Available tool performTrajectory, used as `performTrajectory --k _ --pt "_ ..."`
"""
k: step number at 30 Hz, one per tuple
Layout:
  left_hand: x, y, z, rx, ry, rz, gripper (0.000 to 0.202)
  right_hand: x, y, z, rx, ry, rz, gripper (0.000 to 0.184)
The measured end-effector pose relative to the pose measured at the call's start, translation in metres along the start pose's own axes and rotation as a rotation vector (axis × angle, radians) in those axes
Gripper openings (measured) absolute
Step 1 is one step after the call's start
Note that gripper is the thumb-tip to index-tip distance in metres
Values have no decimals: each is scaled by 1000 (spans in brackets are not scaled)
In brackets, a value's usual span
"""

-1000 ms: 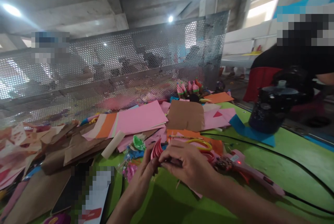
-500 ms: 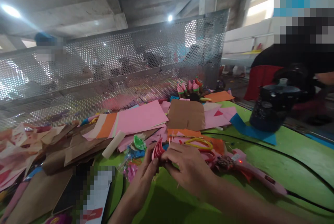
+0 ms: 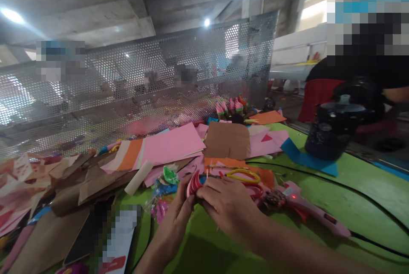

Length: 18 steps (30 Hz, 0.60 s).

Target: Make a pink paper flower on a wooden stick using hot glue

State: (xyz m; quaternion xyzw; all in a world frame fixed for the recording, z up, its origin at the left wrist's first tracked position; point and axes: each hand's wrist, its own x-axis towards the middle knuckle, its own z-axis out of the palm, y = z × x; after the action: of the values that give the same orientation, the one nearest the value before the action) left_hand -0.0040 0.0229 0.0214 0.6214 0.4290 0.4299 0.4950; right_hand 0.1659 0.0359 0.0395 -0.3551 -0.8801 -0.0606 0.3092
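Observation:
Held between both hands is a small pink swirl craft piece (image 3: 193, 184) with stacked, curved pink and red layers. My left hand (image 3: 179, 211) closes around its left side, with the thumb in front. The fingers of my right hand (image 3: 225, 203) are pinched together at its lower right edge, hiding that part. A pair of scissors with yellow handles (image 3: 245, 175) lies just past my right hand. Further right is a pink glue gun (image 3: 316, 212) with a lit red light, its nozzle end towards my hand.
Pink sheets (image 3: 172, 144), a brown sheet (image 3: 226, 139) and paper scraps (image 3: 105, 178) spread over the green table (image 3: 367, 197). A dark jug (image 3: 332, 131) stands at right near a seated person. Several pink swirl-topped pieces (image 3: 236, 105) stand by the perforated metal screen (image 3: 134, 82). A black cable (image 3: 319, 174) crosses the right side.
The view has shifted very slightly. Both hands keep the swirl piece in nearly the same place, with only a small shift of the right fingers.

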Motion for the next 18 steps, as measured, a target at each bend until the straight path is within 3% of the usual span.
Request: performTrajectory --k 11,18 --pt "-2 6 3 -3 29 12 52 2 -3 -2 -28 -24 0 9" --pt "-3 6 -1 16 14 -65 56 0 -3 -3 26 -14 26 9"
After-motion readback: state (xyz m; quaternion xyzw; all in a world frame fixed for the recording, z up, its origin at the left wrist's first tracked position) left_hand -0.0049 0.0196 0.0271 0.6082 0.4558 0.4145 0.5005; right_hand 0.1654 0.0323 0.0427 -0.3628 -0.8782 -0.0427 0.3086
